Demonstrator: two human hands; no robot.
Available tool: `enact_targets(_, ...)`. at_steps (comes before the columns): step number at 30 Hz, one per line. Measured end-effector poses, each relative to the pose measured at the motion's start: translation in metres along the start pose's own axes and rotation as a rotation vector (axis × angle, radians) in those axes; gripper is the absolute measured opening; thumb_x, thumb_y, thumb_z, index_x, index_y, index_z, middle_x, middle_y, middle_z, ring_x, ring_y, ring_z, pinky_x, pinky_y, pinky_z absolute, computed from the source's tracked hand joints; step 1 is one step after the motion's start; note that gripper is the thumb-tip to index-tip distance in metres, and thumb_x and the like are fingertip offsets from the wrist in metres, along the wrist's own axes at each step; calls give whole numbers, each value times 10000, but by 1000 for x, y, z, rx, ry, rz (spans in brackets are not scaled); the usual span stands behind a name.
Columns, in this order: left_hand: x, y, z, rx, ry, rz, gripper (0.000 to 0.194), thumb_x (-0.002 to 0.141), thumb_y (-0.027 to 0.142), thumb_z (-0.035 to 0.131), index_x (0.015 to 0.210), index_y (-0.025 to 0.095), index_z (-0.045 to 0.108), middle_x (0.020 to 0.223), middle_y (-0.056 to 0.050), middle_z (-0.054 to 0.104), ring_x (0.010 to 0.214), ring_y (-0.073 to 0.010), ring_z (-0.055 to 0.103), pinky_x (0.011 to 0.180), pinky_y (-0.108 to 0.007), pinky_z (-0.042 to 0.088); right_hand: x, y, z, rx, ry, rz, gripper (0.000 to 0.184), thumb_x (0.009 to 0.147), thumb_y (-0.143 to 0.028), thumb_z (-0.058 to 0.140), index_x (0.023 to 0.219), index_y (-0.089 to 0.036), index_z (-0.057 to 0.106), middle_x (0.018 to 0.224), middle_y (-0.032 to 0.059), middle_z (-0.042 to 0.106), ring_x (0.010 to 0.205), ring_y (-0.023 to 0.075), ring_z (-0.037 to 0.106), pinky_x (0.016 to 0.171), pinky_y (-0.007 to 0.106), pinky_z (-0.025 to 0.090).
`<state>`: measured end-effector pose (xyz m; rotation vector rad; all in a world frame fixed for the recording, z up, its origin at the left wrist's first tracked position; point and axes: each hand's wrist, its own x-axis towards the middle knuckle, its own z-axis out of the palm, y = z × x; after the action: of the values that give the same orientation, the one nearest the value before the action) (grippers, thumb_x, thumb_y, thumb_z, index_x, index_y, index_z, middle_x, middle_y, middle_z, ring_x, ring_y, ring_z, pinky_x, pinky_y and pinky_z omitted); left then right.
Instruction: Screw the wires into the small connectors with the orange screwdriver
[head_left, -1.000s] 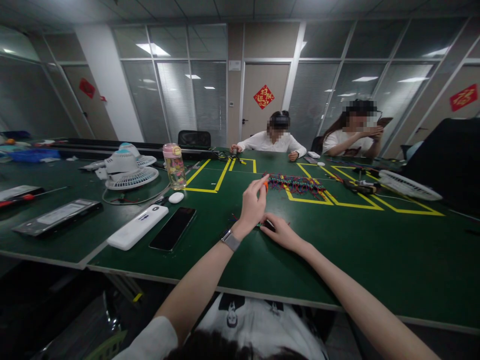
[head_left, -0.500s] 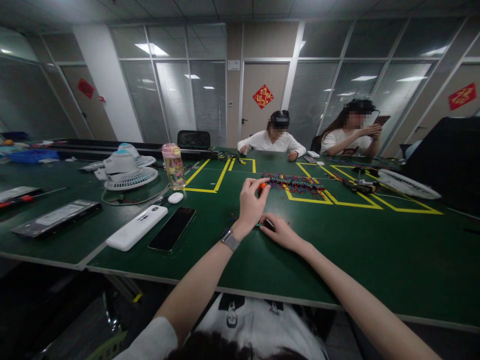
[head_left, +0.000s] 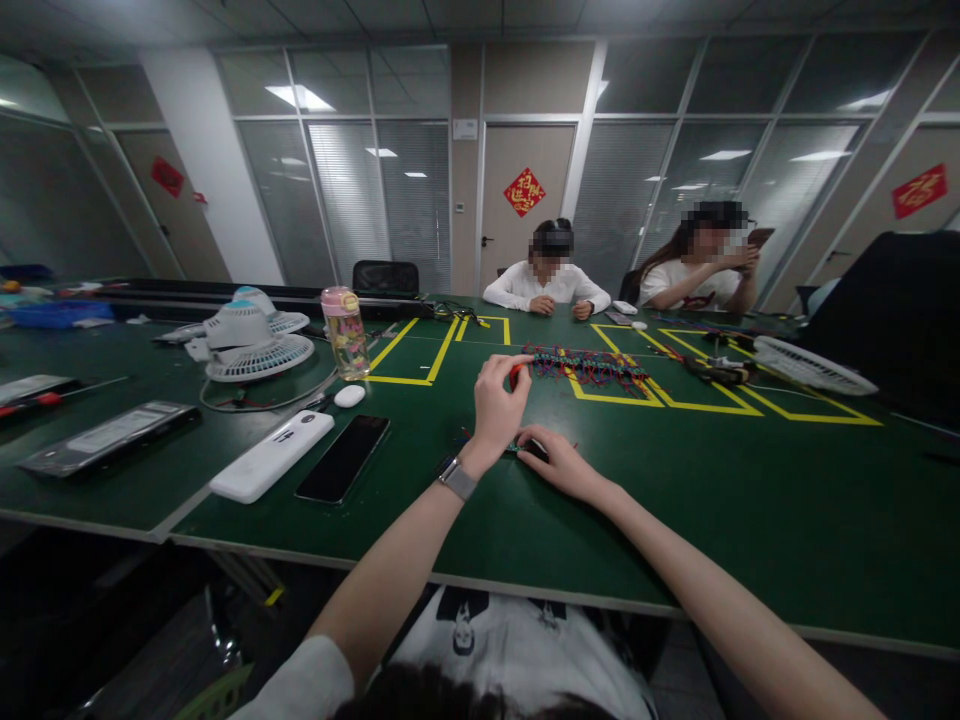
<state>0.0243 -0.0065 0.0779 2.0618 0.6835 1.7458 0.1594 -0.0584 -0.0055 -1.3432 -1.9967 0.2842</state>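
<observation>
My left hand [head_left: 501,400], with a watch [head_left: 456,477] on its wrist, is raised over the table. Its fingers are closed around a small orange-red object [head_left: 516,375], mostly hidden by the hand, so its kind is unclear. Lower and slightly to the right, my right hand [head_left: 555,462] rests on the table with bent fingers at a small green circuit board [head_left: 513,447] with thin wires. Part of that board is behind my left wrist. Just beyond my left hand lies a row of several small boards with red and blue wires [head_left: 592,367].
Left of my hands lie a black phone [head_left: 343,458], a white power bank [head_left: 272,456] and a white earbud case [head_left: 349,397]. A pink-lidded bottle [head_left: 346,335] and white fans [head_left: 259,355] stand behind. Yellow tape [head_left: 622,402] marks the green table. Two people sit opposite.
The person opposite in the middle has brought their hands closer together on the table. My hands keep nearly the same pose, with the left fingers shifting slightly around the orange-red object.
</observation>
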Motion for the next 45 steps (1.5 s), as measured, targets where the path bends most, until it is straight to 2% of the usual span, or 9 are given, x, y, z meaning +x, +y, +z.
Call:
enact_targets(4,0,0,0,63,29,-27,138,827,240,609,925,198,696,898,-49,572,892,-174,561,848,-296,448,0,2,0,1,1,-6,64,836,-187,535,897,-189,556,1024,82,637,978,211,596,859,351,456)
enact_targets(9,0,-3,2,-67,-56,-22,289,910,155,424,1084,207,649,995,-52,615,946,-152,584,884,-273,445,0,1,0,-18,0,-5,68,839,-199,533,900,-189,561,988,73,635,925,204,600,834,342,461)
enact_targets(16,-1,1,0,45,-19,-4,198,854,227,562,1009,213,685,919,-52,577,885,-169,567,852,-291,453,0,-1,0,-11,4,-11,71,844,-201,526,906,-190,561,963,68,632,907,200,598,819,332,463)
enact_targets(21,-1,0,1,-70,-97,31,285,902,155,445,1111,209,632,975,-48,607,906,-143,584,852,-262,455,0,0,0,-13,9,0,78,839,-197,526,906,-187,564,957,68,634,897,200,599,819,335,462)
enact_targets(26,-3,2,1,36,-39,36,177,843,235,589,992,214,681,896,-39,565,860,-155,566,829,-275,456,0,0,1,-16,21,6,89,834,-202,534,917,-183,562,949,69,636,890,202,600,809,333,465)
enact_targets(32,-1,2,1,-105,-63,48,277,909,137,431,1071,203,646,982,-51,603,924,-138,583,858,-262,454,0,1,1,-21,7,-6,91,840,-197,530,924,-188,562,967,66,638,913,199,602,830,337,462)
enact_targets(38,-2,3,0,0,24,-2,146,815,230,628,939,205,701,893,-44,554,848,-151,560,826,-268,460,0,1,1,-7,14,-16,76,839,-193,532,909,-193,561,985,66,641,918,197,606,826,334,468)
enact_targets(43,0,-2,2,-156,-50,-52,289,913,156,422,1078,212,652,1004,-50,628,942,-139,592,884,-269,453,0,-1,1,-4,5,-1,68,839,-183,529,902,-190,551,1022,79,639,973,207,604,854,349,463)
enact_targets(45,0,-2,2,-167,-43,-68,264,900,162,457,1073,207,650,980,-44,645,915,-139,602,863,-267,460,0,0,1,3,5,-1,69,836,-178,530,901,-192,550,1032,80,640,997,210,603,864,353,462)
